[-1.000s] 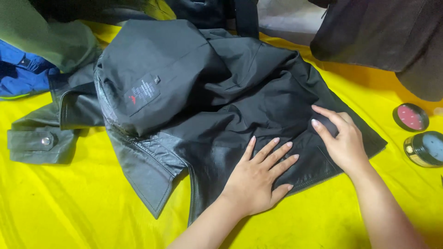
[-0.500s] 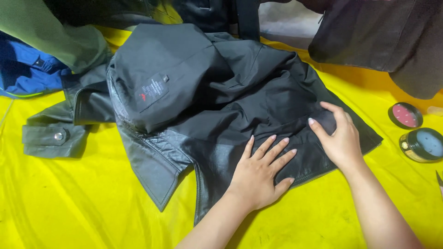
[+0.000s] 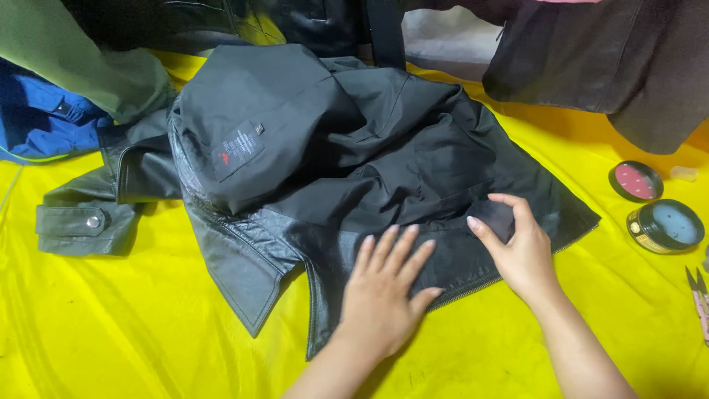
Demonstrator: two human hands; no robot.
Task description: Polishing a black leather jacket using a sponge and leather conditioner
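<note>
Mostly I log one yellow sheet [image 3: 111, 340], with a black jacket [image 3: 347, 162] inside out at its middle. Left hand [image 3: 384, 295] lies flat, fingers spread, on the jacket's near edge. Right hand [image 3: 521, 247] beside it grips a small dark pad [image 3: 496, 216]. Right of the jacket: two round tins [image 3: 665, 225].

A yellow sheet [image 3: 111, 340] covers the surface. At upper left lie a green garment [image 3: 66, 52] and a blue garment [image 3: 37, 122]. At upper right hangs a dark brown garment [image 3: 613, 59]. At right sit a red-topped lid [image 3: 635, 181], an open round tin [image 3: 666, 226] and small snips [image 3: 698, 295].
</note>
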